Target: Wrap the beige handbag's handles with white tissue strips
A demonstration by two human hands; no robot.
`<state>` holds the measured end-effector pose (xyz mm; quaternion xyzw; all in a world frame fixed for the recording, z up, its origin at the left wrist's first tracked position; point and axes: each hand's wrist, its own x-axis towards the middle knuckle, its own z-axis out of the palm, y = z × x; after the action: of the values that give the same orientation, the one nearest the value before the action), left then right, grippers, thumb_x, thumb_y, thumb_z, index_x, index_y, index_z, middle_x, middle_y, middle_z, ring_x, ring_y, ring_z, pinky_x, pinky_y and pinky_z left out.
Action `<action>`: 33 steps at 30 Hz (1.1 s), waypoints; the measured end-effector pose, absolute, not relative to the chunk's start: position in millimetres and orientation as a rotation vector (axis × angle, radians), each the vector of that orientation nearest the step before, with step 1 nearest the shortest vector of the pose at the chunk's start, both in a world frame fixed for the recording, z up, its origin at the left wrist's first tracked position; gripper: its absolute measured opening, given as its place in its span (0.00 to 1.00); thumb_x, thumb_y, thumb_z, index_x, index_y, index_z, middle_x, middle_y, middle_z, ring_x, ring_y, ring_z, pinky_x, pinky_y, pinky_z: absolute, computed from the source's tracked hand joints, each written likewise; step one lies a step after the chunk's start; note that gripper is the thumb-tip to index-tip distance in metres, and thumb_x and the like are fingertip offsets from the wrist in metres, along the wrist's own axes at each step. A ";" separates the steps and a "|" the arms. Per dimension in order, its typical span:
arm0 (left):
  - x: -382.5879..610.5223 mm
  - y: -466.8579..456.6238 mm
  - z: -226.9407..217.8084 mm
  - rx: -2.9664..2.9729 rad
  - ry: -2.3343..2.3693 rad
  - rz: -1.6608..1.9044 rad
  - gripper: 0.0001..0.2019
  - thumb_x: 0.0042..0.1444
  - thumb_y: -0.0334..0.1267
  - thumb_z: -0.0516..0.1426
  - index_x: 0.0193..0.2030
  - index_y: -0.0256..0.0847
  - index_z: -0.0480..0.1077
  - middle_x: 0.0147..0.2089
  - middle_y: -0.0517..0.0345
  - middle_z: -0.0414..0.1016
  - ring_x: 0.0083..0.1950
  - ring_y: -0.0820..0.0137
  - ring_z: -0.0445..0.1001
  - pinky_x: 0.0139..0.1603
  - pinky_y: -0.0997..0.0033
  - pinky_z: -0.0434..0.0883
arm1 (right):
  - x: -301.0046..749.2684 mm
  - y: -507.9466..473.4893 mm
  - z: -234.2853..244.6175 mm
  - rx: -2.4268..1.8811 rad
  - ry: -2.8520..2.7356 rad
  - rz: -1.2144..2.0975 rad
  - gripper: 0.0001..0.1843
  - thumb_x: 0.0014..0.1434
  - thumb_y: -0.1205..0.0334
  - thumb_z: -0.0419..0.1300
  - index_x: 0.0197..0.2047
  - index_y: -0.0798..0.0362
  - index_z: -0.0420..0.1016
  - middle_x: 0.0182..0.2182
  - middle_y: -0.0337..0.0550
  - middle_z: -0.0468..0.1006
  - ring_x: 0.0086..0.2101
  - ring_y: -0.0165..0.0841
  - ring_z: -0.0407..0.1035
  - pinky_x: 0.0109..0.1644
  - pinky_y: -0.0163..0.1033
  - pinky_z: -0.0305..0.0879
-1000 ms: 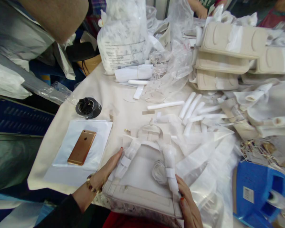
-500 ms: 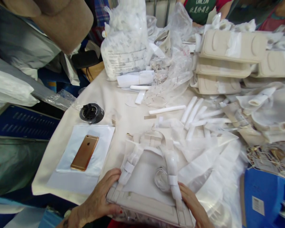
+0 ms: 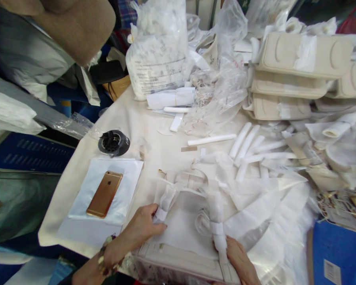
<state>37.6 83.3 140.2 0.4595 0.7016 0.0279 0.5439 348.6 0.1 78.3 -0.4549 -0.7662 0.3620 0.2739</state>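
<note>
A pale beige handbag [image 3: 185, 259] lies at the table's near edge with its base side toward me. Its two straps are wrapped in white foam and film, and a thin white sheet [image 3: 182, 223] covers the panel between them. My left hand [image 3: 144, 225] closes on the left wrapped strap [image 3: 166, 202], thumb lying over the sheet. At the other side, my right hand [image 3: 239, 255] grips the bag's right edge beside the right wrapped strap [image 3: 216, 221], fingertips against that strap. A coiled, wrapped piece [image 3: 203, 221] rests next to it. The bag's lower edge runs out of view.
A gold phone [image 3: 105, 194] lies on white sheets at left, below a black round holder [image 3: 114, 142]. White foam sticks [image 3: 246, 144] and clear plastic bags cover the right. Beige bags [image 3: 304, 55] are stacked behind. A blue box [image 3: 338, 253] stands at lower right.
My left hand has moved up from the bag's lower left corner to the left wrapped strap. My right hand stays at the right edge. The view has shifted slightly left.
</note>
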 end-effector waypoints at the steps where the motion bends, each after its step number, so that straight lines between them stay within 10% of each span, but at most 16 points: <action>1: 36.3 86.6 137.0 0.969 1.557 0.135 0.17 0.37 0.46 0.59 0.32 0.37 0.66 0.31 0.52 0.72 0.40 0.53 0.72 0.42 0.56 0.69 | 348.2 3.3 81.6 -1.245 -2.076 0.979 0.34 0.57 0.43 0.58 0.63 0.44 0.59 0.50 0.49 0.75 0.49 0.48 0.71 0.54 0.50 0.66; 8: 2.4 61.4 132.2 0.883 1.237 0.354 0.35 0.49 0.60 0.59 0.58 0.38 0.62 0.57 0.47 0.69 0.58 0.57 0.66 0.60 0.62 0.62 | 335.0 18.6 89.7 -1.358 -1.924 0.962 0.18 0.56 0.44 0.60 0.44 0.47 0.75 0.34 0.41 0.78 0.37 0.38 0.73 0.41 0.39 0.70; 12: -8.8 31.3 132.1 1.043 1.342 0.295 0.53 0.35 0.64 0.65 0.65 0.39 0.55 0.59 0.46 0.67 0.59 0.52 0.65 0.62 0.61 0.61 | 333.4 14.8 79.0 -1.485 -1.801 1.097 0.17 0.54 0.44 0.61 0.36 0.49 0.77 0.30 0.41 0.77 0.34 0.37 0.72 0.38 0.38 0.70; 20: 16.5 50.7 113.7 0.898 1.465 0.414 0.31 0.43 0.50 0.61 0.53 0.37 0.68 0.46 0.54 0.77 0.49 0.57 0.72 0.50 0.65 0.69 | 317.0 23.6 85.0 -1.876 -1.066 1.610 0.22 0.46 0.40 0.64 0.26 0.52 0.73 0.25 0.38 0.71 0.30 0.35 0.67 0.33 0.36 0.65; 33: 28.5 69.3 81.2 0.968 1.788 0.429 0.27 0.39 0.52 0.59 0.44 0.37 0.67 0.46 0.47 0.76 0.49 0.54 0.72 0.52 0.58 0.65 | 305.8 44.0 55.9 -2.074 -1.209 1.490 0.27 0.50 0.32 0.55 0.37 0.49 0.70 0.30 0.40 0.78 0.35 0.39 0.69 0.38 0.37 0.61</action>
<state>28.5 69.3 81.2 0.4015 0.7416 0.1780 0.5071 305.8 44.0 55.9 -0.7249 -0.4227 0.5208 0.1573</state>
